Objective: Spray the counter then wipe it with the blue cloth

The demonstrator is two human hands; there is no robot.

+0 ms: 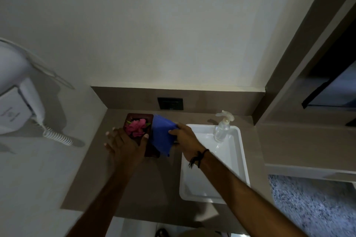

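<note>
The blue cloth (161, 136) hangs bunched just above the brown counter (154, 183), pinched at its right edge by my right hand (185, 140). My left hand (125, 143) lies over the near end of a dark wooden tray (134, 116) holding pink flowers (135, 127), thumb along its right side, fingers spread on its left. Whether it grips the tray or only rests on it is unclear. A clear spray bottle (222, 128) with a white trigger stands upright in the far corner of a white tray (241, 163), right of my right hand.
A white hair dryer (17, 102) with a coiled cord hangs on the left wall. A dark socket plate (170, 103) sits in the backsplash behind the flowers. A wall column rises at the right, and grey carpet (312, 204) lies below the counter's right side.
</note>
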